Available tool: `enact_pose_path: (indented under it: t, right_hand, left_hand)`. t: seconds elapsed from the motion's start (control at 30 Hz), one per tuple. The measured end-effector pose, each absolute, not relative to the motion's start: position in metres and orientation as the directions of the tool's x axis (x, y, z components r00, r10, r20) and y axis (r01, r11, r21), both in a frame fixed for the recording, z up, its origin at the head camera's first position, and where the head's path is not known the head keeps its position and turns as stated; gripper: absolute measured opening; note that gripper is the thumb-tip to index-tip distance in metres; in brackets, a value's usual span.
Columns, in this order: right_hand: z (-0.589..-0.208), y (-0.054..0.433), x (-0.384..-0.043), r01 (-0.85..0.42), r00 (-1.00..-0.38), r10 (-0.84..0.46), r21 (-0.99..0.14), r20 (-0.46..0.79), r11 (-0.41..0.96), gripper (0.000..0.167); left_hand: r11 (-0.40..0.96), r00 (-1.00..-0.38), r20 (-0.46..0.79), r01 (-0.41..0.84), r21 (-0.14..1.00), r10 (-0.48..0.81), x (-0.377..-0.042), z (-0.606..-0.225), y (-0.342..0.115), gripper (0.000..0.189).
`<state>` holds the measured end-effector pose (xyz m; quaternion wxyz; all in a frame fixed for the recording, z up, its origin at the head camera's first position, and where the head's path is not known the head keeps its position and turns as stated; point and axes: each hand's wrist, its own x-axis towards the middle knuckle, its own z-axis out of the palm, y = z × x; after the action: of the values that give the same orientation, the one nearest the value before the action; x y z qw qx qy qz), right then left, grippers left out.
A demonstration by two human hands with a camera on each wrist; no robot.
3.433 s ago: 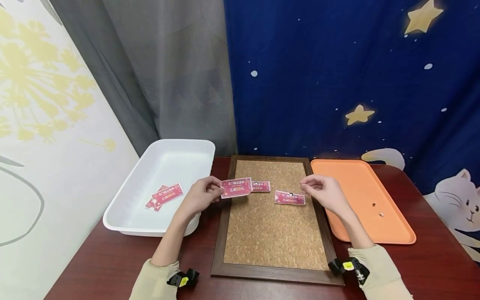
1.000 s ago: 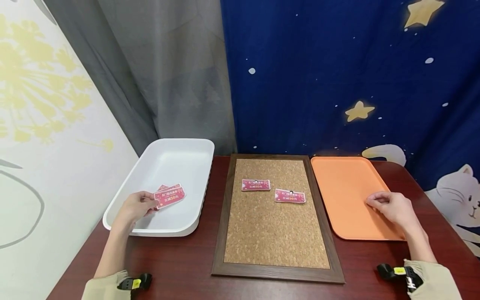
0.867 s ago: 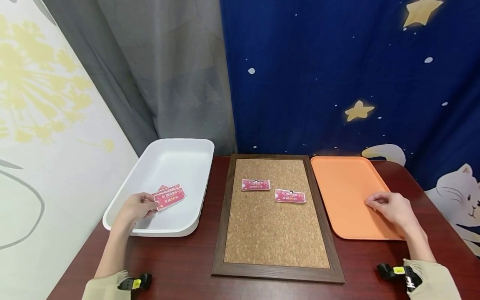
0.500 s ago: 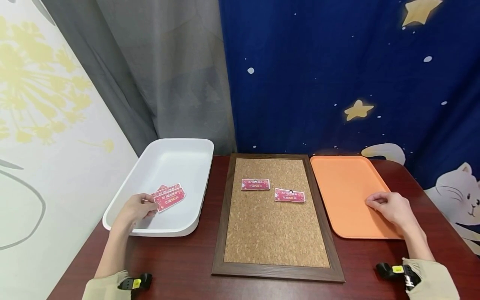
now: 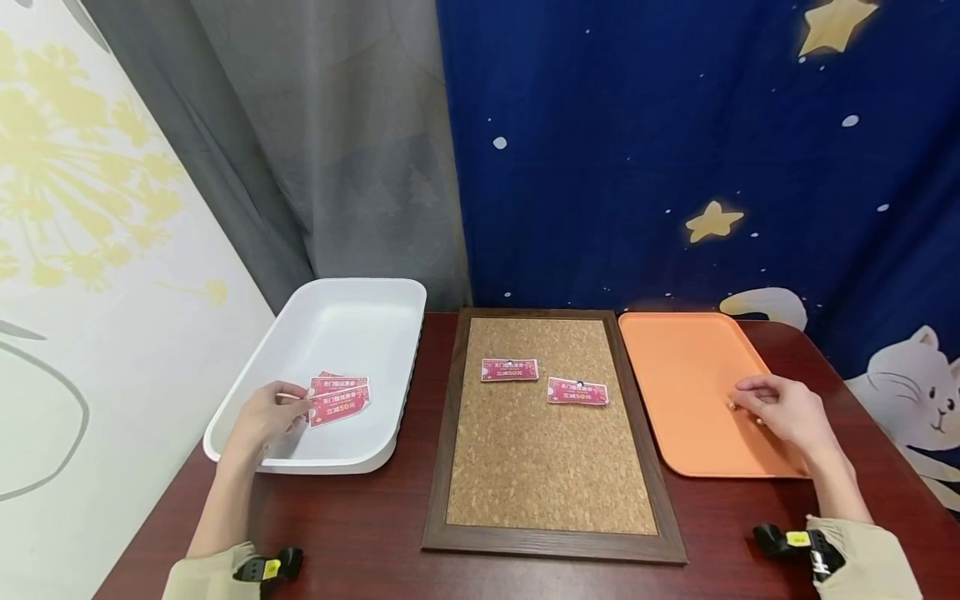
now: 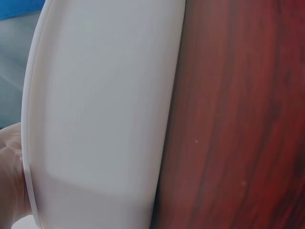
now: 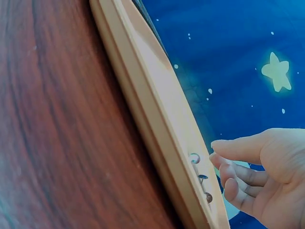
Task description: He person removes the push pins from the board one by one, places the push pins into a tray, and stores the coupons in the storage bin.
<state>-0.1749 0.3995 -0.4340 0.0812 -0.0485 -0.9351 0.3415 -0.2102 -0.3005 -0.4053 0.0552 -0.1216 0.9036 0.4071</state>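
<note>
In the head view my left hand (image 5: pixel 270 415), inside the white bin, pinches the left end of a pink paper coupon (image 5: pixel 341 407). Another coupon (image 5: pixel 336 384) lies behind it, partly overlapped. The left wrist view shows only part of that hand behind the bin's wall (image 6: pixel 100 105). Over the orange tray (image 5: pixel 682 367) is my right hand (image 5: pixel 783 410), fingers loosely curled. Small thumbtacks (image 7: pixel 202 178) lie on the tray just beside its fingertips in the right wrist view; nothing shows between thumb and fingers.
Between bin and tray lies a wood-framed corkboard (image 5: pixel 551 475). Two coupons are pinned on it, a left coupon (image 5: pixel 510 372) and a right coupon (image 5: pixel 576 393). A blue star-patterned curtain (image 5: pixel 585 208) and a grey curtain (image 5: pixel 360 167) hang behind the dark red table (image 5: pixel 360 533).
Over three seconds, my left hand moved from the corkboard to the bin with a coupon, and my right hand moved onto the tray. Lately the held coupon turned slightly and my right fingertips shifted, uncovering tacks.
</note>
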Motion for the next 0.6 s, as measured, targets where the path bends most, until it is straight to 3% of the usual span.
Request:
enact_pose_path:
  t: [0.6]
  right_hand:
    - [-0.419, 0.383, -0.176, -0.051, -0.978, 0.097, -0.663, 0.185, 0.747, 0.028]
  left_hand:
    - [0.665, -0.981, -0.053, -0.164, 0.728, -0.184, -0.206, -0.398, -0.296, 0.037]
